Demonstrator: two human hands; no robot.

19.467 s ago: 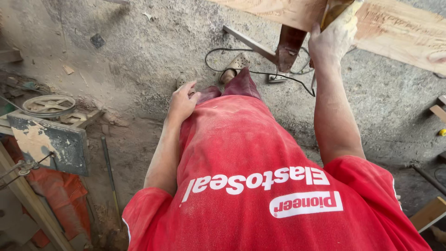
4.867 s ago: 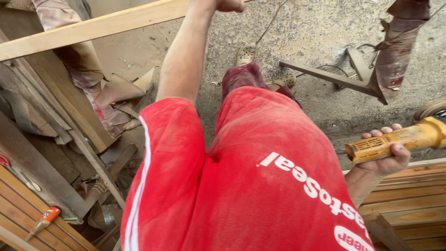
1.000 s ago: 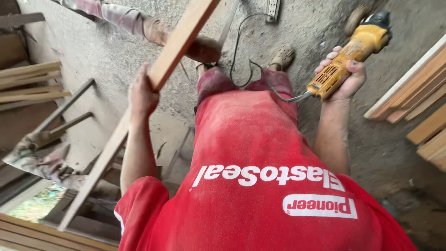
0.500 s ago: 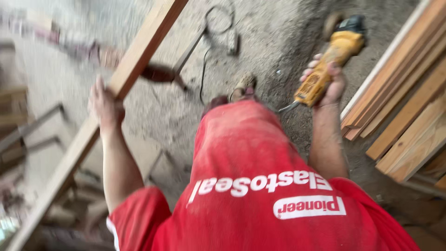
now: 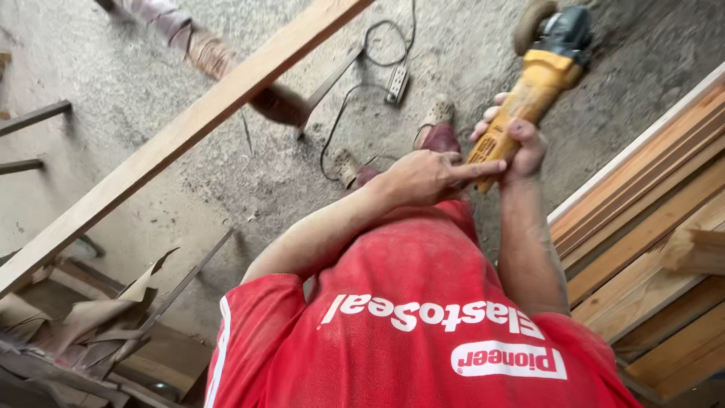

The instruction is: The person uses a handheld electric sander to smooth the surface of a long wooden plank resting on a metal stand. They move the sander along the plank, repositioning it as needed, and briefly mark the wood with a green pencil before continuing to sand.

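fingers (image 5: 521, 132) round yellow angle grinder (image 5: 540, 72) (left hand (image 5: 423, 175) touching)

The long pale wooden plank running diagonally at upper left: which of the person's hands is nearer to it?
Left. The left hand lies nearer the long pale wooden plank without touching it, its finger on the yellow angle grinder. The right hand grips that grinder, farther off.

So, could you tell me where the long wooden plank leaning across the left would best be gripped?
Probably at mid-length on the long wooden plank, coming from its right, floor-facing edge. It slopes from lower left to upper right with both long edges bare there, and a middle hold should balance it. The left hand is now on the yellow angle grinder.
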